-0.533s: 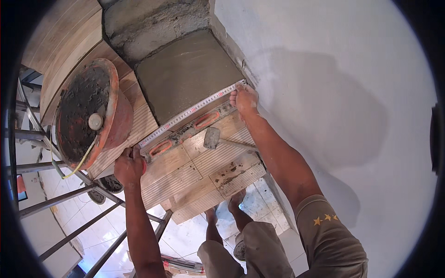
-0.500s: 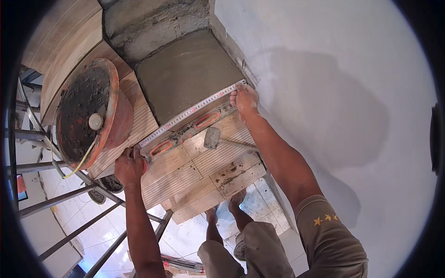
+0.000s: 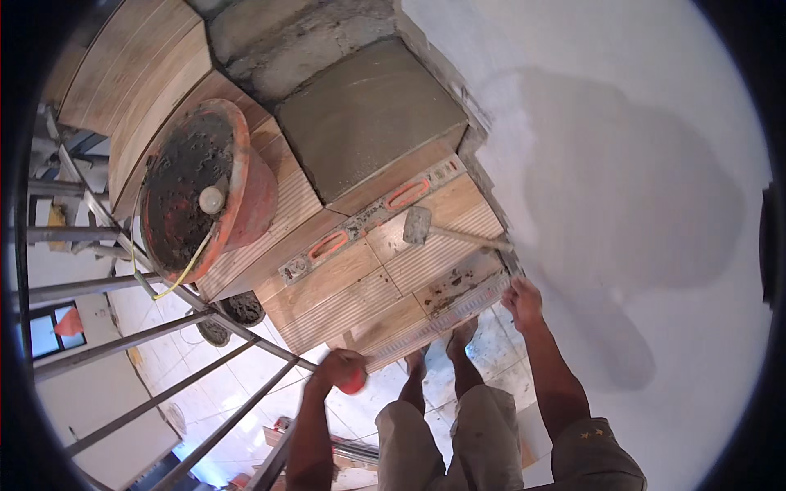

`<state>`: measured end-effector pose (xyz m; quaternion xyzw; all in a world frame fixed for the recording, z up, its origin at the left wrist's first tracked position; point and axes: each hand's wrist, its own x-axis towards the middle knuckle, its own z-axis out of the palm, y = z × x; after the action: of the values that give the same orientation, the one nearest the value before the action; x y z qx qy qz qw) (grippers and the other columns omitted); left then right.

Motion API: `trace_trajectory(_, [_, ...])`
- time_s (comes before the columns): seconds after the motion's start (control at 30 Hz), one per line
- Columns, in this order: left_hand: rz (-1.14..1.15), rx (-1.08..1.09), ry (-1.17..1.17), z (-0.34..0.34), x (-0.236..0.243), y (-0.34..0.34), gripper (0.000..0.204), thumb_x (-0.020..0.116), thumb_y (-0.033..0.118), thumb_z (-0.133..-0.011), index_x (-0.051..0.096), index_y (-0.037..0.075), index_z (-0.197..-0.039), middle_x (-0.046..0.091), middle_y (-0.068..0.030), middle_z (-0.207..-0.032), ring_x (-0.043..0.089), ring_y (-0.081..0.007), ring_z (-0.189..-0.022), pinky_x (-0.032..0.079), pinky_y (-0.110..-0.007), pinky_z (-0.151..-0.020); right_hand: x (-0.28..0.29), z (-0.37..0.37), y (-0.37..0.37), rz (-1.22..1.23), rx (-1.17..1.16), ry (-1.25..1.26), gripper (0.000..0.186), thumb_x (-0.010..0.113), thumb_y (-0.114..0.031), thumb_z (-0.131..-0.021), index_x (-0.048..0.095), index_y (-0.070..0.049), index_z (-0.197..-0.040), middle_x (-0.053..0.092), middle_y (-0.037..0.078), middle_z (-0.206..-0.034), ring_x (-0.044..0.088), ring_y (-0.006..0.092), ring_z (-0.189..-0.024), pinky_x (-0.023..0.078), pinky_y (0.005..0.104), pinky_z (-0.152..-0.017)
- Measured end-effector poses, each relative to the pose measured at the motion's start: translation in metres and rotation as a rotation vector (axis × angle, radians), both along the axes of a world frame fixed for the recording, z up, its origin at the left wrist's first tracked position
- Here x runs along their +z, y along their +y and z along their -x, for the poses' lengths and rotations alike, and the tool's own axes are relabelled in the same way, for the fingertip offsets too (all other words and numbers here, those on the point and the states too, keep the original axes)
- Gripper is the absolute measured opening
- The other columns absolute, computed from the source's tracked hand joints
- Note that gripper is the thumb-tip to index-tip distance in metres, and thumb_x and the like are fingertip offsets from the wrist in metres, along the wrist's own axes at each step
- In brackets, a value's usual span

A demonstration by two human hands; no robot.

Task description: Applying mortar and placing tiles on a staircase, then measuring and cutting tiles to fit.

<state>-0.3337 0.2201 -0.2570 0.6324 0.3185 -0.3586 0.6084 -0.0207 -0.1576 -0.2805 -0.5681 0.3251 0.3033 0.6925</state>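
A tape measure (image 3: 438,327), its white blade pulled out and slightly blurred, stretches between my hands above the near edge of the tiled step. My left hand (image 3: 337,370) is closed round its red case. At the other end, close to the white wall, my right hand (image 3: 522,301) grips the blade. Farther off, a spirit level (image 3: 372,219) with orange-rimmed openings lies on the wood-look tiles (image 3: 340,304). Beside it rests a mallet (image 3: 417,225) with a pale handle. Smooth wet mortar (image 3: 372,119) covers the step above.
At the left, a tilted reddish tub (image 3: 260,204) of dark mortar stands on the tiled step, a round pale object (image 3: 211,200) with a yellow-green cord in it. Metal railing bars (image 3: 131,340) run along the left. A white wall (image 3: 606,344) borders the right. Mortar containers (image 3: 242,308) sit below.
Both hands have brought the stretched tape measure away from the mortar's front edge, back toward me and over the lower step's near edge. The view has shifted; level and mallet still lie on the tiles.
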Motion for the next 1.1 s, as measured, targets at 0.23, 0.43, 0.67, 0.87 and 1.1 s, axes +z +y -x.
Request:
trace_trajectory(0.23, [0.308,-0.465,0.21,0.014,0.009,-0.149,0.044,0.061,0.049,-0.099,0.077,0.008,-0.096,0.063,-0.003,-0.064,0.056,-0.011,-0.054,0.047,-0.031,-0.055,-0.005,0.185,-0.153,0.341,-0.219,0.239,0.016,0.054,-0.02,-0.101,0.059,-0.012,-0.089,0.056,0.0,-0.073,0.055,0.0108,-0.062,0.049,0.0258,-0.056])
trace_trajectory(0.43, [0.175,-0.749,0.037,0.049,0.008,-0.191,0.036,0.058,0.041,-0.1,0.076,0.01,-0.1,0.074,-0.0098,-0.089,0.07,-0.019,-0.082,0.054,-0.035,-0.077,-0.014,0.367,-0.203,0.221,-0.368,0.255,0.015,0.057,-0.019,-0.098,0.062,-0.008,-0.09,0.063,0.004,-0.074,0.061,0.0162,-0.061,0.053,0.0318,-0.056])
trace_trajectory(0.67, [-0.09,-0.827,-0.283,0.125,-0.046,-0.177,0.028,0.057,0.03,-0.1,0.075,0.008,-0.098,0.073,-0.0128,-0.085,0.07,-0.0271,-0.077,0.053,-0.039,-0.07,-0.016,0.575,-0.152,0.513,0.223,0.115,0.021,0.064,-0.023,-0.095,0.07,-0.003,-0.095,0.071,0.01,-0.082,0.068,0.0199,-0.072,0.056,0.0367,-0.066])
trace_trajectory(0.87, [-0.126,-0.659,-0.107,0.17,-0.09,-0.171,0.038,0.059,0.035,-0.099,0.075,0.001,-0.094,0.071,-0.0087,-0.077,0.066,-0.016,-0.074,0.052,-0.034,-0.071,0.044,0.717,-0.111,0.587,0.663,0.184,0.043,0.058,-0.043,-0.093,0.075,-0.003,-0.096,0.073,0.02,-0.09,0.071,0.0325,-0.085,0.056,0.048,-0.077])
trace_trajectory(1.1, [-0.075,-0.79,-0.067,0.241,-0.06,-0.206,0.042,0.055,0.033,-0.103,0.074,-0.003,-0.096,0.07,-0.0043,-0.081,0.062,-0.0124,-0.075,0.051,-0.03,-0.073,0.095,0.839,-0.055,0.537,0.432,0.502,0.056,0.054,-0.056,-0.093,0.072,-0.005,-0.11,0.072,0.022,-0.104,0.07,0.0372,-0.099,0.054,0.0479,-0.09])
